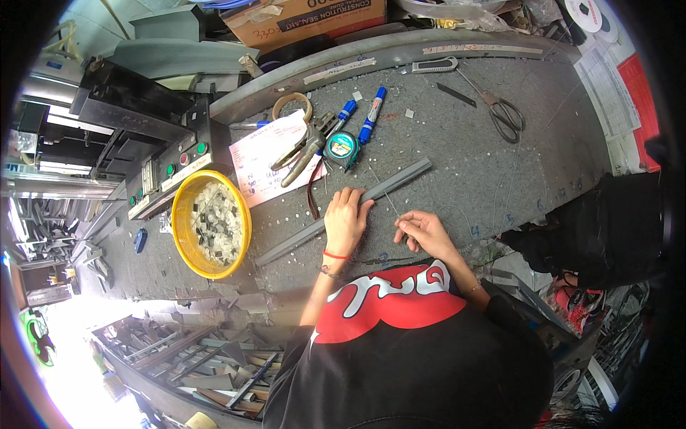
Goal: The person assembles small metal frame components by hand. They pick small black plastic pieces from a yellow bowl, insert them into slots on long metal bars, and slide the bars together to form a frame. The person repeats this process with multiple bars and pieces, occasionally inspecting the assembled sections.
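Observation:
A long grey profile bar [397, 180] lies slantwise on the dark worktable. My left hand [346, 220] is closed over the middle of the bar and presses it to the table. To the right of it, my right hand [426, 234] pinches a thin, needle-like metal rod [389, 198]. The rod points away from me and crosses over the bar; whether it touches the bar I cannot tell. Beyond the bar lie a teal tape measure [342, 149] and pliers [306, 157] on a written paper sheet [268, 146].
A yellow basket [248, 236] of small pale and dark pieces stands at the left. Blue markers [372, 115], a tape roll [292, 105], scissors [504, 118] and a utility knife [434, 65] lie farther back. A metal rail [400, 51] borders the far edge; a button panel [182, 161] stands left.

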{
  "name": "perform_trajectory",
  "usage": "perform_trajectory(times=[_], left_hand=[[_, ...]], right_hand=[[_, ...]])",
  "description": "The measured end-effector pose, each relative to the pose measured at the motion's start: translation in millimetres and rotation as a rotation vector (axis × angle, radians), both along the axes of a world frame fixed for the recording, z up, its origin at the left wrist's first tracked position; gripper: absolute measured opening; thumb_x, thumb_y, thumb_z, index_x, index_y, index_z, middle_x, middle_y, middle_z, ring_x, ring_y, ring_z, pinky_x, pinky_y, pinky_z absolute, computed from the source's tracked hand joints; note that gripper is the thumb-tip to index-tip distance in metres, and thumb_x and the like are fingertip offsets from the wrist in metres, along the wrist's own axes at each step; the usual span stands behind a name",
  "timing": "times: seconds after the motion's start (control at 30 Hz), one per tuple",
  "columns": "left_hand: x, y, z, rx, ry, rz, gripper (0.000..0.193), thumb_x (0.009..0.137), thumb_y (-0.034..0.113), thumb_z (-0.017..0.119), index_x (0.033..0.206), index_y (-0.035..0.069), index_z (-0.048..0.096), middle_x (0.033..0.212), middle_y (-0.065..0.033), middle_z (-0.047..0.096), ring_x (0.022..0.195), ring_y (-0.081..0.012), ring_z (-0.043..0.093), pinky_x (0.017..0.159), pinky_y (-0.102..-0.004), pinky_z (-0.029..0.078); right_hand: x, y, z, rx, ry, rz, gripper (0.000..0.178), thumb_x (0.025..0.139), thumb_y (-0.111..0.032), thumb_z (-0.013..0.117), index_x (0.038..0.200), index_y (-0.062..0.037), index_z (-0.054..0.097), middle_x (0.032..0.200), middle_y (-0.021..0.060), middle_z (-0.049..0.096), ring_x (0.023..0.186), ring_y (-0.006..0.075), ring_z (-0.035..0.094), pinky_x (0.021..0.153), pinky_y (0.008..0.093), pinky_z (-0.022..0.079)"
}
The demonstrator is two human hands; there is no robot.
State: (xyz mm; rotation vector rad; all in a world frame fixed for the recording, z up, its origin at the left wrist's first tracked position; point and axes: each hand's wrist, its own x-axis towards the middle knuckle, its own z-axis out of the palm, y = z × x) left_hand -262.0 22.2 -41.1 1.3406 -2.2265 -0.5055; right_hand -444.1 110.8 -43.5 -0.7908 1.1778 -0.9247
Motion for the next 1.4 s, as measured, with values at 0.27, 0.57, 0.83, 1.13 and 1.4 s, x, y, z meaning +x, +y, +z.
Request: perform_trajectory(times=[0.27,0.57,0.83,1.13,1.4], left_hand=[[1,0,-2,-0.009,0.004,0.003,0.025,0.08,0.021,0.066,0.097,0.004,0.062,0.089,-0.0093,0.059,0.083,-0.0296,0.056,0.072,-0.0377,0.046],[-1,3,10,0.012,0.043,-0.072,0.033,0.078,0.02,0.068,0.108,0.009,0.06,0.106,-0.008,0.055,0.1,-0.0298,0.049,0.085,-0.0397,0.041],[-15,13,14,0.019,0.095,-0.404,0.021,0.077,0.02,0.068,0.096,0.014,0.065,0.104,-0.0035,0.055,0.103,-0.0251,0.049,0.091,-0.0402,0.035],[-15,8,10,0.033,0.304,-0.109,0.007,0.084,0.009,0.058,0.088,0.004,0.055,0.101,-0.0078,0.058,0.095,-0.0281,0.052,0.084,-0.0384,0.038],[-22,1,-12,0.128,0.301,0.08,0.008,0.091,0.011,0.049,0.092,0.003,0.05,0.083,-0.0148,0.06,0.076,-0.0353,0.058,0.068,-0.0426,0.044]], right_hand=[[-2,3,-5,0.017,-0.042,-0.022,0.02,0.094,-0.021,0.052,0.097,-0.0024,0.06,0.076,0.0055,0.066,0.048,0.0026,0.05,0.043,0.0171,0.037],[-3,2,-3,0.027,-0.053,-0.017,0.019,0.095,-0.02,0.052,0.099,-0.0028,0.059,0.076,0.0045,0.066,0.049,0.0025,0.051,0.043,0.0169,0.037],[-2,1,-8,-0.006,-0.055,-0.028,0.017,0.095,-0.015,0.052,0.102,-0.0014,0.058,0.076,0.006,0.064,0.049,0.0044,0.051,0.043,0.0179,0.039],[-4,-14,26,-0.334,0.678,-0.234,0.021,0.09,-0.017,0.057,0.099,0.0019,0.059,0.086,0.0102,0.065,0.063,0.0188,0.06,0.054,0.0274,0.045],[11,-102,9,-0.667,1.239,0.172,0.022,0.087,-0.024,0.058,0.09,-0.0028,0.064,0.084,0.0121,0.062,0.088,0.0296,0.056,0.084,0.0415,0.036]])
